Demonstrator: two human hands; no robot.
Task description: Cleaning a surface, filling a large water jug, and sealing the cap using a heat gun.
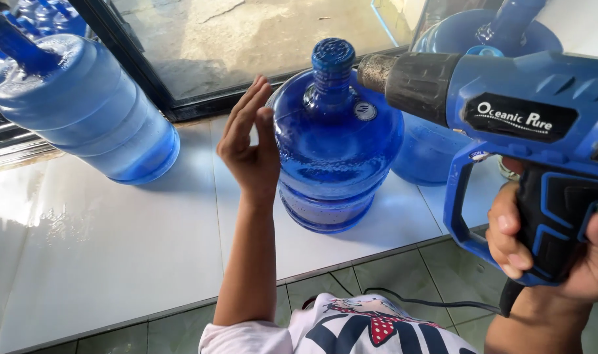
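A blue water jug [335, 151] stands upright on a white tiled ledge [115, 249], and a blue cap [332, 56] covers its neck. My left hand [249, 147] is raised beside the jug's left shoulder, fingers apart, palm toward the jug, holding nothing. It is very close to the jug or just touching it. My right hand [555, 262] grips the handle of a blue and black heat gun [509, 98]. The gun's dark nozzle points left at the jug's cap, a short gap away.
Another blue jug [82, 105] stands on the ledge at the left. A third jug [430, 151] sits behind the heat gun on the right. A dark-framed window [154, 85] runs along the back. A black cord [417, 301] trails over green floor tiles below the ledge.
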